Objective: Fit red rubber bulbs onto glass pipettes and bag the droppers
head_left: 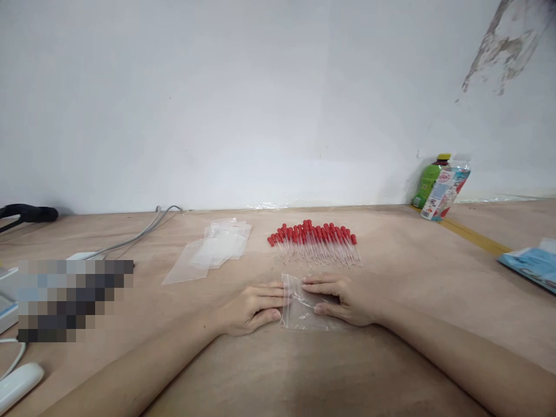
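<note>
A clear plastic zip bag (299,315) lies flat on the table in front of me. My left hand (254,307) rests on the tabletop at the bag's left edge, its fingers stretched out and their tips meeting the plastic. Whether those tips are over or under the film I cannot tell. On the bag's right part lies my right hand (350,298), palm down, thumb and fingers apart. Just beyond the bag is a spread of glass-like droppers (313,240) with red bulbs pointing away from me. Farther left sits a loose pile of flat clear bags (217,249).
A green bottle with a yellow cap (428,182) and a printed carton (445,194) stand by the wall at right. A blue packet (532,266) lies at the right edge. Grey cable (143,231), a blurred-out item (73,301) and a white object (19,385) occupy the left.
</note>
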Tool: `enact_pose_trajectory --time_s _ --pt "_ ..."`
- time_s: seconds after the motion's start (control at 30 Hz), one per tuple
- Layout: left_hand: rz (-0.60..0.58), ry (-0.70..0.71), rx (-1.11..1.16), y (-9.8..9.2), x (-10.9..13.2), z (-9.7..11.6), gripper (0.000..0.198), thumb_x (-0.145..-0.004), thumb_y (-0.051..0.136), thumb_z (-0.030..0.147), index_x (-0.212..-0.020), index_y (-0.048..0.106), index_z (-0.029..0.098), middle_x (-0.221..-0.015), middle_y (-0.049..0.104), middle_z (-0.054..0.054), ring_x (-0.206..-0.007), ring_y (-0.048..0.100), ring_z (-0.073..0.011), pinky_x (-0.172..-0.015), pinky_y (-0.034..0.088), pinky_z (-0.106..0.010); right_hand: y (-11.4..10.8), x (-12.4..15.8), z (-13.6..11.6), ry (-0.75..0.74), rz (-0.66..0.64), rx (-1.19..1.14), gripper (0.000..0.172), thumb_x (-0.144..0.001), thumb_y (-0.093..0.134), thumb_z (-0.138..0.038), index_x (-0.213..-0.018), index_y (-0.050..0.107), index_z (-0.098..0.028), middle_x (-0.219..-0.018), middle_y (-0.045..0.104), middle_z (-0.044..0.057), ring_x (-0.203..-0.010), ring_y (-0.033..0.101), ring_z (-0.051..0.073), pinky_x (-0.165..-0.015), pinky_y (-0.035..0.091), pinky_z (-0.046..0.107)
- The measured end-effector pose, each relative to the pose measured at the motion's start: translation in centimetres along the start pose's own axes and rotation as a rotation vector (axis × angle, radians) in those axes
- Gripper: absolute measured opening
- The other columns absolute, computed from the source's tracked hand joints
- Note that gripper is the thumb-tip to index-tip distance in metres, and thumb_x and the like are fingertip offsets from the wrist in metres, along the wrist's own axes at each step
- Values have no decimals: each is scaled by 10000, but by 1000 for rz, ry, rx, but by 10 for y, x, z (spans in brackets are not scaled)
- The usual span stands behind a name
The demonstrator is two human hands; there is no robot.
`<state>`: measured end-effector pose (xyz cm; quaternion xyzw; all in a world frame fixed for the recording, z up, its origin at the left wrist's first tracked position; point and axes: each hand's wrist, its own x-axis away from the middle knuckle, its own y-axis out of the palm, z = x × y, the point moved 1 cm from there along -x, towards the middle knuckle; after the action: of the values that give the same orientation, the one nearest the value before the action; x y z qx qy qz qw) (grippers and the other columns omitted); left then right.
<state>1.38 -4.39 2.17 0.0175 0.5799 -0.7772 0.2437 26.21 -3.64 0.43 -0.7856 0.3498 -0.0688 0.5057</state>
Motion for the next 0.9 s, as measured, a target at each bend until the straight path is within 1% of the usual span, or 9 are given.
enact_pose_trajectory --time_s 0.1,0.2,0.33,0.5,0.6,0.7,0.8,0.87,0.9 --pt "-123 -15 -75 -3 -1 2 438 -861 438 287 -1290 387 213 -1303 433 -82 -1236 351 -204 -1045 242 -417 0 -2 3 18 20 5 471 -811 478 -444 -1222 487 -214 -1270 474 65 -1165 433 208 -984 345 381" --pt "-181 -42 -174 -7 0 3 433 -858 430 331 -1279 401 229 -1381 306 -84 -1265 298 -220 -1057 176 -447 -2 -2 4 54 63 5 412 -841 443 -396 -1203 508 -210 -1236 509 59 -1154 446 195 -981 350 371" --pt "-150 -32 -245 -9 1 2 320 -863 418 297 -1153 540 239 -1408 257 -70 -1245 336 -220 -1063 169 -436 -8 1 2 103 73 -31 443 -862 392 -401 -1257 444 -208 -1265 478 66 -1151 450 202 -968 357 390" --pt "-82 -10 -262 -7 4 -3 271 -860 429 294 -1038 620 220 -1382 314 -92 -1227 361 -240 -1046 214 -439 -13 4 -2 97 29 8 660 -770 495 -514 -1320 347 -180 -1338 379 102 -1198 388 250 -980 329 414" --pt "-8 -4 -244 -4 5 -3 244 -849 453 297 -953 660 218 -1364 349 -84 -1218 371 -247 -1027 263 -418 -14 4 -2 119 12 26 775 -690 559 -571 -1322 344 -177 -1325 396 117 -1180 405 276 -963 342 427" --pt "99 -61 -150 -2 9 -4 226 -836 473 273 -890 681 204 -1306 431 -82 -1167 435 -234 -986 335 -369 -14 3 -1 134 -14 29 762 -697 543 -581 -1317 352 -182 -1319 404 112 -1177 410 272 -960 343 426" --pt "330 -289 -68 -4 9 -16 226 -827 468 273 -893 663 180 -1114 579 -87 -1000 553 -196 -873 429 -314 -15 1 1 131 -33 23 714 -725 519 -567 -1311 362 -191 -1315 414 98 -1173 417 254 -959 347 412" --pt "498 -521 -81 -8 2 -32 227 -817 464 302 -828 649 170 -939 634 -68 -874 586 -179 -798 450 -295 -16 -1 2 129 -33 25 701 -729 519 -561 -1308 367 -196 -1314 415 94 -1174 415 254 -958 349 412" --pt "537 -649 -103 -10 -3 -42 225 -801 473 324 -791 640 173 -880 640 -57 -827 589 -179 -767 449 -292 -16 -2 2 123 -32 25 695 -730 521 -558 -1306 369 -201 -1316 414 91 -1178 411 255 -958 347 414"
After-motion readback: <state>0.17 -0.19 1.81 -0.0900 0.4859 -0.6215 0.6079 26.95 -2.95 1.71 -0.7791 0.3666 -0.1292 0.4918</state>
